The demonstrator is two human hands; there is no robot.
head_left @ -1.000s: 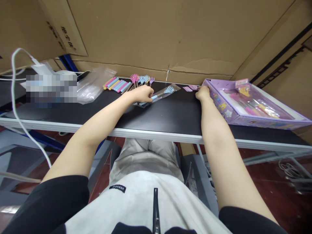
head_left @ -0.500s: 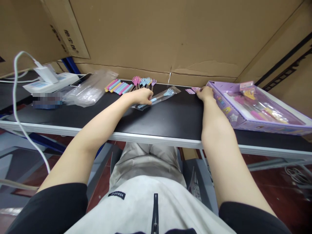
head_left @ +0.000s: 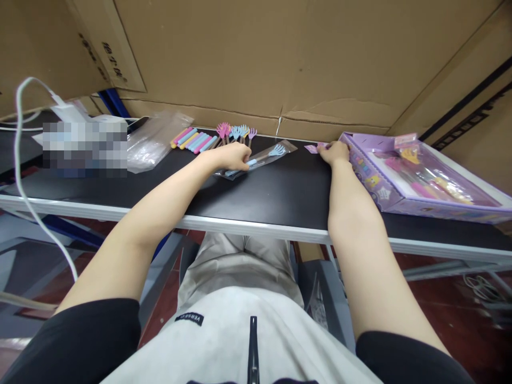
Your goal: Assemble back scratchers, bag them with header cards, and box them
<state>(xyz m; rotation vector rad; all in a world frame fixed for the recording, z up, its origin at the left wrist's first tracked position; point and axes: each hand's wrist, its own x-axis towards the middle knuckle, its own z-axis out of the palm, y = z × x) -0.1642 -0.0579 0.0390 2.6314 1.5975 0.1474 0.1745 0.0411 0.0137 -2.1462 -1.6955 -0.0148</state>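
My left hand is closed on a blue back scratcher inside a clear plastic bag, which lies slantwise on the black table. The claw end points to the far right. Over by the purple box, my right hand has its fingertips closed on small pink-purple cards; how many it grips is hidden. Behind my left hand lie several loose back scratchers, their pink, blue and purple claws toward the cardboard and their coloured handles in a row to the left.
Clear bags are piled at the left, near a white charger with its cable. A purple display box holding bagged back scratchers stands at the right. Cardboard walls the back of the black table.
My right hand has shifted slightly left over the small cards. My left hand stays on the bagged back scratcher. The view has turned a little.
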